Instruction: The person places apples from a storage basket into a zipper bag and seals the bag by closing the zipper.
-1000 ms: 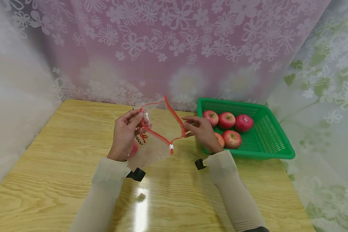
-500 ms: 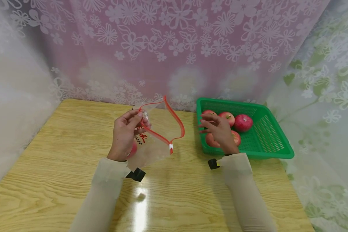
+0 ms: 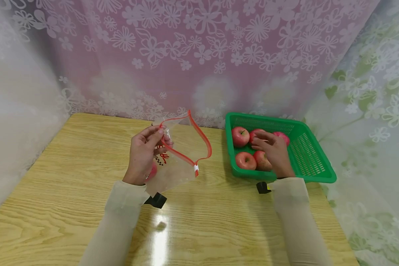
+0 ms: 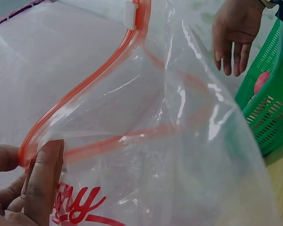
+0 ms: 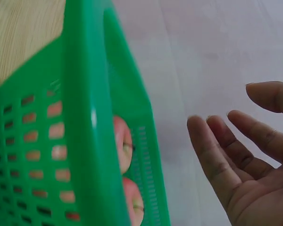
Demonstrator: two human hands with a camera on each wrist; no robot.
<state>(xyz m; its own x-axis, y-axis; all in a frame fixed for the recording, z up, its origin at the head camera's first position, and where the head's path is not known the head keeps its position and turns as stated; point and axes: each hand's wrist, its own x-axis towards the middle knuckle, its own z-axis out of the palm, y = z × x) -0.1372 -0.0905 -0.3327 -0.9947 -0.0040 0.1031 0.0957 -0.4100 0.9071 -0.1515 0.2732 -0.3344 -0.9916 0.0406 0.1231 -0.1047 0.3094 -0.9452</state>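
Note:
My left hand point(image 3: 143, 155) pinches the red-edged mouth of a clear zip bag point(image 3: 179, 171) between thumb and fingers. The bag's mouth gapes wide, and a white slider point(image 3: 196, 168) sits at its near corner. At the bag's lower left shows a red apple point(image 3: 152, 171), partly hidden by the left wrist. My right hand point(image 3: 277, 155) hovers over a green basket point(image 3: 309, 159), fingers loosely extended and holding nothing, as the right wrist view also shows. Several apples point(image 3: 246, 160) lie in the basket's left part; the hand covers some of them.
A pale wood-grain table point(image 3: 199, 221) carries the bag and basket. Behind it hangs a pink flowered curtain point(image 3: 199, 55), and a pale leaf-patterned cloth point(image 3: 372, 129) borders the right. The basket's slotted wall rises beside my right hand point(image 5: 254, 165).
My right hand has let go of the bag's right edge and moved right, over the basket. My left hand and the bag have stayed in place, its mouth still apart.

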